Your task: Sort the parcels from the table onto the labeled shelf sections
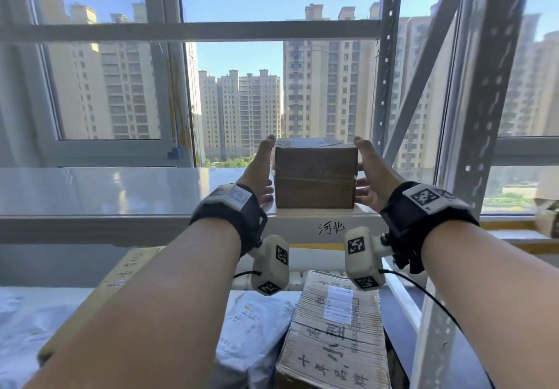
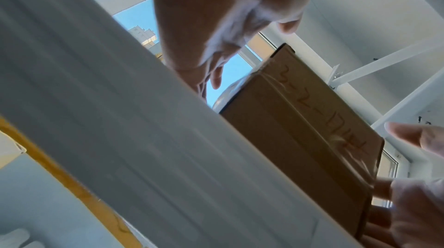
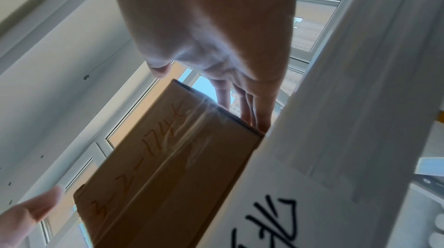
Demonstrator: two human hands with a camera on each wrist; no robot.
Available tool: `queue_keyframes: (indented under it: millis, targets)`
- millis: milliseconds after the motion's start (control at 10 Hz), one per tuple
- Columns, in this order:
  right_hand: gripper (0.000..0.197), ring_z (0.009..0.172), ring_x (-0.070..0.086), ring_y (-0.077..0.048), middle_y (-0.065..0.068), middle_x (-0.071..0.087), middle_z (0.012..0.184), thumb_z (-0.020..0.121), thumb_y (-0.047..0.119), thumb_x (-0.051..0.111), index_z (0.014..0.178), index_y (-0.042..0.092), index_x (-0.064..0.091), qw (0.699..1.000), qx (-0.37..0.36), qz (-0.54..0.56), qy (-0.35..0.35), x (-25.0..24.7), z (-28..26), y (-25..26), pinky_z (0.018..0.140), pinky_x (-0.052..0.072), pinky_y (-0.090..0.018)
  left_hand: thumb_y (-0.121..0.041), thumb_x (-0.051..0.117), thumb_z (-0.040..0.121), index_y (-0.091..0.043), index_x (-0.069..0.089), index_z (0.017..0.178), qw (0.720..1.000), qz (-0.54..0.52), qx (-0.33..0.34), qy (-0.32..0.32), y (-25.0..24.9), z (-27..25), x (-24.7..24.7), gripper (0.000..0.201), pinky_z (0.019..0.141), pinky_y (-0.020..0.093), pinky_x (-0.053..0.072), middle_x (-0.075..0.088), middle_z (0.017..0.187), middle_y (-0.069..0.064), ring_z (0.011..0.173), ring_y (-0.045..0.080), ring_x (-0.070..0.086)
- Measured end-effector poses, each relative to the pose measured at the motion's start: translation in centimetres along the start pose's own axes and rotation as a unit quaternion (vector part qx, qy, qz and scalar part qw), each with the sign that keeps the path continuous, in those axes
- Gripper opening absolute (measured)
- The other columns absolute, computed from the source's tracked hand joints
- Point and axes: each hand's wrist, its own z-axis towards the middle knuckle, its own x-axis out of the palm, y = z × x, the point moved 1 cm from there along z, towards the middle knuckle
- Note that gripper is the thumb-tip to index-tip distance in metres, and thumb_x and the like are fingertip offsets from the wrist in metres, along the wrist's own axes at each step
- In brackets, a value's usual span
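A brown taped cardboard box stands on the white shelf, right above the handwritten section label on the shelf's front beam. My left hand is beside the box's left face with straight fingers, and a strip of sky shows between them in the left wrist view. My right hand flanks the right face, fingers straight and close against it. Neither hand curls round the box.
Grey perforated shelf uprights rise to the right of the box. Below the shelf lie a marked cardboard parcel, a white poly mailer and a flat yellowish box. A window fills the background.
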Motion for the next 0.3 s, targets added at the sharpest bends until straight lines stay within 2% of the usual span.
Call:
queue_keyframes:
  millis: [100,200,300]
  targets:
    - [0.082,0.106,0.062,-0.029,-0.012,0.064,0.117,0.077,0.075,0.038,0.125,0.012,0.058,0.997,-0.003,-0.066,-0.036,0.3,-1.1,0.3,0.101,0.048,-0.046,-0.071,0.042,0.085,-0.019,0.039,0.144,0.998,0.054,0.01,-0.016,0.0,-0.1,-0.9,0.079,0.106,0.041,0.042,0.048,0.13,0.009,0.112,0.026,0.051]
    - [0.081,0.123,0.053,-0.034,-0.016,0.054,0.138,0.089,0.067,0.031,0.142,0.006,0.044,0.973,-0.061,-0.202,-0.097,0.9,-2.3,1.3,0.107,0.039,-0.045,-0.065,0.038,0.091,-0.018,0.041,0.142,0.989,0.133,0.049,-0.031,-0.7,-0.7,-1.4,0.069,0.101,0.04,0.041,0.05,0.111,0.005,0.097,0.024,0.05]
    - [0.062,0.129,0.05,-0.032,-0.016,0.051,0.143,0.101,0.051,0.028,0.141,0.005,0.044,0.933,-0.13,-0.3,-0.152,1.3,-4.1,2.5,0.1,0.038,-0.039,-0.047,0.038,0.1,-0.004,0.039,0.146,0.971,0.208,0.105,-0.054,-1.7,-1.3,-1.9,0.063,0.103,0.038,0.039,0.054,0.13,0.014,0.118,0.03,0.053]
